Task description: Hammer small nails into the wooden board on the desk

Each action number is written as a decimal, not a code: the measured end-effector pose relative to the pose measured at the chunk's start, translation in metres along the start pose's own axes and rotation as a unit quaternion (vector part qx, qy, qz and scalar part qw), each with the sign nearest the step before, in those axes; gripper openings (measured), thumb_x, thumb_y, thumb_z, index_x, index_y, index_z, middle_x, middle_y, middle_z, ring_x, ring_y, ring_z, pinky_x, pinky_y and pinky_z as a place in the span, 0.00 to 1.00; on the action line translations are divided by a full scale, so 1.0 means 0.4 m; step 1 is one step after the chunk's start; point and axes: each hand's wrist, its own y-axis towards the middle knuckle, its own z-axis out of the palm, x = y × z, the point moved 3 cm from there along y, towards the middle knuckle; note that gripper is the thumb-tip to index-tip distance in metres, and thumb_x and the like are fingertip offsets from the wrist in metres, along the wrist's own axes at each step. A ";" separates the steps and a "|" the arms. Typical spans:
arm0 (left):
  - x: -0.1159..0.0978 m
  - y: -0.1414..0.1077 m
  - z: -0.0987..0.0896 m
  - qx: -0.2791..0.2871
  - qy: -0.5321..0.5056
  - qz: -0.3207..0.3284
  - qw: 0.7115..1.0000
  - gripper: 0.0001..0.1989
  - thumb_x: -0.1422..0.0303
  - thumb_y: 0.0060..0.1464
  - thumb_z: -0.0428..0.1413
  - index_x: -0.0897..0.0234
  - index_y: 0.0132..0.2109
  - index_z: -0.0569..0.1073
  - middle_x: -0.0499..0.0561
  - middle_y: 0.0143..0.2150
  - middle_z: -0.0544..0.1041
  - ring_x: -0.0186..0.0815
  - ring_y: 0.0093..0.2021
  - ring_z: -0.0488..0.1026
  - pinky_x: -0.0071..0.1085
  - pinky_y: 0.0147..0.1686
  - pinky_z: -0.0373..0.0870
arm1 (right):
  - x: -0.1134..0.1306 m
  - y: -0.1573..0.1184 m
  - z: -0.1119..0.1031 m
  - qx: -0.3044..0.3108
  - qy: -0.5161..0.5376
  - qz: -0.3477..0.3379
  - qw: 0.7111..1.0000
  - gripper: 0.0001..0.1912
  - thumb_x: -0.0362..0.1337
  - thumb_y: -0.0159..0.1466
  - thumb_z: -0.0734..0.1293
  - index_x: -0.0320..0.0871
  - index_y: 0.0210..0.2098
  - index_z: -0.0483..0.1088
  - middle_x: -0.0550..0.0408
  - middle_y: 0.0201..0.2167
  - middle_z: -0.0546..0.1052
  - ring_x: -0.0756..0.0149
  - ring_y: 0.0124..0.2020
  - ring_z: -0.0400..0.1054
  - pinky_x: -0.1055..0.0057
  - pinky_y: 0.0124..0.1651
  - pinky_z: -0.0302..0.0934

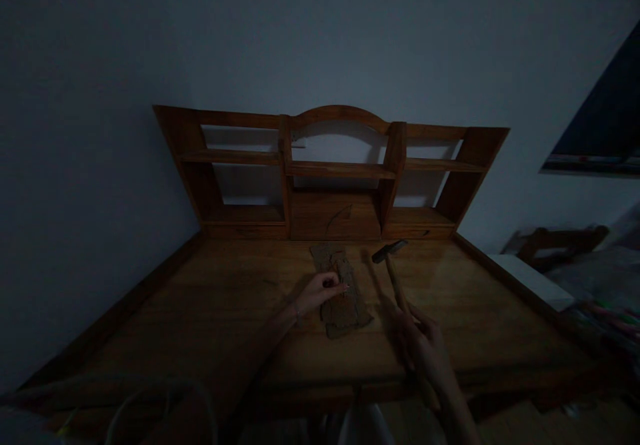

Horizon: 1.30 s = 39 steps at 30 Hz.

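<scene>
My right hand is wrapped round the wooden handle of a hammer, whose dark metal head is raised above the right part of the desk. Under my left hand lies a flat, ragged brown piece, perhaps cardboard or bark, with a few reddish lines on it. Thumb and forefinger of that hand are pinched together over the piece. Whatever sits between those fingertips is too small and dark to make out. The hammer head is apart from the brown piece, to its right.
A wooden desk fills the middle, backed by a shelf unit with small drawers against the wall. Raised edges border the desk on both sides. Right of it are a white surface and a wooden chair back. A pale curved cord or wire shows bottom left.
</scene>
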 end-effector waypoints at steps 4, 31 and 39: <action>0.001 0.001 0.000 0.000 -0.004 -0.004 1.000 0.20 0.53 0.49 0.56 0.66 0.25 0.64 0.43 0.24 0.61 0.28 0.28 0.59 0.25 0.29 0.54 | 0.009 -0.003 0.002 0.011 0.003 -0.002 1.000 0.25 0.51 0.64 0.61 0.41 0.53 0.67 0.65 0.13 0.59 0.75 0.10 0.50 0.80 0.10 0.47; 0.002 0.007 -0.006 -0.035 -0.012 -0.030 0.999 0.19 0.54 0.49 0.55 0.66 0.25 0.67 0.44 0.24 0.62 0.29 0.28 0.60 0.25 0.29 0.54 | 0.023 -0.006 0.002 -0.013 -0.003 0.000 1.000 0.29 0.53 0.60 0.64 0.39 0.53 0.68 0.64 0.13 0.61 0.74 0.10 0.51 0.79 0.11 0.47; 0.004 0.013 -0.011 -0.077 -0.009 -0.050 0.996 0.23 0.49 0.47 0.56 0.66 0.23 0.66 0.43 0.22 0.60 0.29 0.27 0.59 0.26 0.28 0.53 | 0.025 -0.008 0.000 -0.002 -0.002 0.005 1.000 0.29 0.53 0.60 0.64 0.38 0.53 0.68 0.64 0.13 0.61 0.74 0.10 0.51 0.79 0.11 0.48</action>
